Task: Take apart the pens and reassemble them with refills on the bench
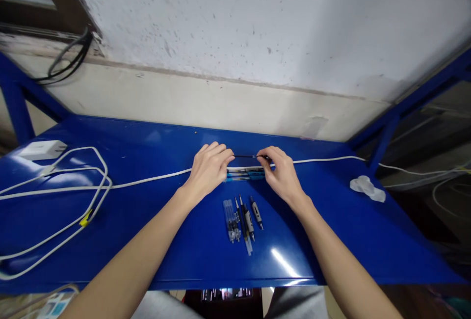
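On the front part of the worktop (176,255), loose clear pen barrels (231,221), refills (248,246) & grey pen grips (256,211) could roll if knocked. Just beyond, blue pens (253,175) lie beside the white cable (147,180), which could shove them if snagged. Past that, L hand (210,167) & R hand (278,169), apart, each pinch one end of a thin black refill (243,156) held btwn them; uneven pull might bend it or let it slip.
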Motion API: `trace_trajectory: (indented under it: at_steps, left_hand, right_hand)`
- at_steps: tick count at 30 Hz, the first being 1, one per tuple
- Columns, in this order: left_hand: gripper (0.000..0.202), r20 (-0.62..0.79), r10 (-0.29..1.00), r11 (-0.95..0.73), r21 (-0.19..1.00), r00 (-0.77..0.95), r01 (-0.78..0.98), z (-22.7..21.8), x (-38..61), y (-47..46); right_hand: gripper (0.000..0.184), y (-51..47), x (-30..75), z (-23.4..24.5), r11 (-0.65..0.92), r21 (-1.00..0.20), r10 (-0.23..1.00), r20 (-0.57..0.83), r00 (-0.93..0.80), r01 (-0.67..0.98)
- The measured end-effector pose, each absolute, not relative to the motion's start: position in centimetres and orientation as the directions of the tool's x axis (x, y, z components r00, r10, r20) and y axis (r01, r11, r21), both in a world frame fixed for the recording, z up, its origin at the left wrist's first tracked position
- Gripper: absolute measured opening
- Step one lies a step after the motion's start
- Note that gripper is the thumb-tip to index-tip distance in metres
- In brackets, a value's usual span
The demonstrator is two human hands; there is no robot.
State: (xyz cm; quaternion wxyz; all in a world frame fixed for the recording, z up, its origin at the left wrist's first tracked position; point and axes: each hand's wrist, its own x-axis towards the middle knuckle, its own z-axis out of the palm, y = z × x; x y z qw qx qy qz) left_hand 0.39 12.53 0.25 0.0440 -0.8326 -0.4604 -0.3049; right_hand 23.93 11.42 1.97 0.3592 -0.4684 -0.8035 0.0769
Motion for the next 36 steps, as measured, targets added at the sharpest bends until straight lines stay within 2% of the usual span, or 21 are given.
trace_trajectory:
  at_steps: [3,5,8,11,14,17,20,25,30,36]
  left_hand:
    - [0.028,0.570,0.754,-0.536,0.247,0.326,0.807,0.2,-0.2,12.9]
    - [0.027,0.581,0.759,-0.519,0.268,0.294,0.811,0.2,-0.4,13.1]
    - [0.027,0.584,0.765,-0.509,0.289,0.272,0.811,0.1,-0.5,13.2]
    - [0.027,0.580,0.765,-0.520,0.296,0.281,0.801,-0.2,-0.4,13.3]
    - [0.027,0.583,0.762,-0.523,0.296,0.282,0.799,-0.3,-0.2,13.2]
    - [0.027,0.579,0.763,-0.528,0.302,0.287,0.794,-0.2,-0.1,13.1]
    - [0.027,0.569,0.769,-0.528,0.308,0.291,0.791,0.0,0.0,13.0]
    - [0.028,0.558,0.776,-0.527,0.316,0.295,0.789,0.1,0.1,12.9]
    - [0.028,0.550,0.778,-0.532,0.317,0.305,0.785,0.0,0.1,12.9]
    - [0.028,0.553,0.775,-0.533,0.312,0.305,0.787,0.1,0.1,12.9]
  right_hand:
    - [0.014,11.5,24.4,2.5,0.527,-0.562,0.811,0.556,-0.181,0.637]
    - [0.016,11.1,24.2,2.9,0.511,-0.648,0.838,0.522,-0.159,0.565]
    - [0.026,10.2,23.4,3.2,0.489,-0.721,0.868,0.346,-0.357,0.490]
    - [0.026,9.6,22.6,3.2,0.517,-0.742,0.774,0.192,-0.603,0.427]
    - [0.016,9.3,22.0,2.9,0.519,-0.774,0.707,0.150,-0.691,0.363]
    - [0.006,9.1,21.7,2.4,0.458,-0.817,0.702,0.091,-0.706,0.350]
    - [0.002,8.9,21.3,2.1,0.448,-0.826,0.686,0.074,-0.724,0.340]
    - [0.011,8.6,21.1,2.4,0.501,-0.812,0.620,0.096,-0.779,0.299]
    - [0.010,8.4,21.3,3.1,0.474,-0.819,0.631,0.059,-0.774,0.324]
    - [0.014,8.6,21.5,3.2,0.524,-0.788,0.589,0.061,-0.806,0.323]
